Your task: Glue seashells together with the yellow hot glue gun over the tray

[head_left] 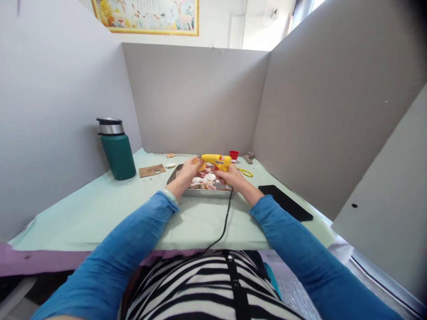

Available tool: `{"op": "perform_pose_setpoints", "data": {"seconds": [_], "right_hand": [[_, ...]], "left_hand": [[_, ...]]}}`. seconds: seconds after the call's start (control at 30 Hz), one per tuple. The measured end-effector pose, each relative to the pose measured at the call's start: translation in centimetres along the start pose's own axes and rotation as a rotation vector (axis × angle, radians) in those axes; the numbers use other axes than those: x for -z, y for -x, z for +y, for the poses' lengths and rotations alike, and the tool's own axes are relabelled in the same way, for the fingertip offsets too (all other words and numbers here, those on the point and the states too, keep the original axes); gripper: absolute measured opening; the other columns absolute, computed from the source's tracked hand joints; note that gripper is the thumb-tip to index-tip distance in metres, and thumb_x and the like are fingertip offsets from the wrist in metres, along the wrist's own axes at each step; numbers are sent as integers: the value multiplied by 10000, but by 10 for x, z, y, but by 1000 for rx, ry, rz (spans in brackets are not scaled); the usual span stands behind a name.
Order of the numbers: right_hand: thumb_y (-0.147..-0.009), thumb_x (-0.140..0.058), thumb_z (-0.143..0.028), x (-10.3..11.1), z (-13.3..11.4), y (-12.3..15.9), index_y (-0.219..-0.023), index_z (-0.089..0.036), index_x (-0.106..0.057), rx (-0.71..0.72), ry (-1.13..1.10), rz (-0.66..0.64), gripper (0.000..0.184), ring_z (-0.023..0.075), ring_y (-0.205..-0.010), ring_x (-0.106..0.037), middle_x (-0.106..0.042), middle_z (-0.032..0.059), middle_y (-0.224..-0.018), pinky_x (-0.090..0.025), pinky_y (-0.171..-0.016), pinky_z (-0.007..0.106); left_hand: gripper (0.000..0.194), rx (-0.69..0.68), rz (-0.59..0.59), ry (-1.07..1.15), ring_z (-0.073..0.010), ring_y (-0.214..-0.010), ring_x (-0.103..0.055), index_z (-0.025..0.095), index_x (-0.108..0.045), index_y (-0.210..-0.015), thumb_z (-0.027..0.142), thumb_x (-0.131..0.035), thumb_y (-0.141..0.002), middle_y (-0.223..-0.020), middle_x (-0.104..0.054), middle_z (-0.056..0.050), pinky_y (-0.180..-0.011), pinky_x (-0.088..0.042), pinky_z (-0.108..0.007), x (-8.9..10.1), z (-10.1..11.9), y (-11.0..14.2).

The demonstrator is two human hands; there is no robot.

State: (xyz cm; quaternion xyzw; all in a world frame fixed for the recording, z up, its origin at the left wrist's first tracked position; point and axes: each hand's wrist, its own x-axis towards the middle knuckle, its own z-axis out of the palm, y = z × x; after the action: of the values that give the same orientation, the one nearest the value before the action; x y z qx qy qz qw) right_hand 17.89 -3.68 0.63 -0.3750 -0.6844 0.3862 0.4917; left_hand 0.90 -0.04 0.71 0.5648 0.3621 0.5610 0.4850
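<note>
Head camera: yellow glue gun [215,159] up beside the orange piece [201,166]!

And here we are at the table, head view, both my hands busy over the metal tray [209,193]. My left hand [188,172] is closed on the orange piece, holding it just above the tray's far part. My right hand [233,177] is wrapped round the glue gun's handle, the nozzle pointing left, right at that piece. Touching or just shy of it? I can't tell from here, and my fingers hide much of the piece.

Below, pale pieces [210,177] lie loose in the tray, shell-like by the look of them. The black cord [227,218] runs from the gun toward my lap.

So how far along? I'd call it gluing in hand, with this join not yet shown as made: no bead of glue can be made out. Plenty in the tray looks unused. Out on the cloth [110,213], a brown board [151,170], a small white piece [170,166] and another small orange disc [170,155] lie apart to the left; whether any of them is finished, I can't say.
</note>
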Motion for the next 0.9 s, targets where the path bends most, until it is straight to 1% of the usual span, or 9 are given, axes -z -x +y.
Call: {"op": "perform_pose_setpoints", "data": {"seconds": [0.17, 0.27, 0.4, 0.5, 0.67, 0.8, 0.9], "right_hand": [[-650, -583, -231, 0, 0, 0, -791, -181, -580, -12, -12, 21, 150, 83, -421, -398, -469, -63, -509, -315, -403, 223], [-648, -582, -232, 0, 1, -1, -784, -185, -577, -11, -26, 24, 143, 80, -419, -392, -474, -60, -525, -314, -401, 226], [-651, -595, -243, 1, 4, -3, -780, -184, -583, -10, -18, 21, 142, 82, -415, -394, -472, -59, -524, -312, -396, 228], [-653, -592, -239, 1, 5, -3, -779, -183, -589, -13, -14, 24, 138, 83, -419, -394, -477, -55, -529, -326, -399, 230], [-658, -588, -219, 0, 3, -2, -774, -180, -582, -15, -12, 36, 122, 82, -418, -395, -487, -46, -543, -333, -403, 234], [-659, -593, -217, 0, 2, -1, -781, -180, -585, -8, -14, 32, 128, 84, -423, -405, -487, -46, -544, -328, -401, 232], [-661, -599, -220, 0, 2, -2, -762, -183, -575, -10, -10, 36, 110, 88, -418, -402, -475, -47, -529, -321, -398, 237]], "left_hand": [[153, -10, 43, 39, -102, -503, -603, 130, -558, -857, 237, -667, -852, -693, -612, -16, -428, -441, -193, 0, 0, -2], [114, -18, 35, 90, -101, -504, -593, 133, -542, -855, 190, -638, -832, -703, -614, -20, -440, -451, -208, 1, 1, -3], [177, -37, 20, 110, -102, -507, -587, 143, -515, -846, 152, -657, -741, -731, -634, -33, -459, -458, -222, 2, 3, -3], [231, -36, 23, 103, -101, -504, -582, 145, -513, -874, 150, -667, -702, -724, -636, -28, -469, -451, -223, 2, 2, -4], [339, -26, 33, 100, -99, -508, -579, 146, -514, -958, 182, -707, -681, -706, -636, -13, -499, -451, -227, 2, 1, -5], [334, -30, 43, 110, -99, -504, -569, 145, -510, -945, 192, -703, -677, -702, -636, -15, -500, -445, -234, 3, 3, -4], [321, -28, 24, 115, -94, -487, -550, 146, -513, -930, 193, -699, -673, -670, -626, -6, -501, -436, -234, 4, 3, -4]]}}
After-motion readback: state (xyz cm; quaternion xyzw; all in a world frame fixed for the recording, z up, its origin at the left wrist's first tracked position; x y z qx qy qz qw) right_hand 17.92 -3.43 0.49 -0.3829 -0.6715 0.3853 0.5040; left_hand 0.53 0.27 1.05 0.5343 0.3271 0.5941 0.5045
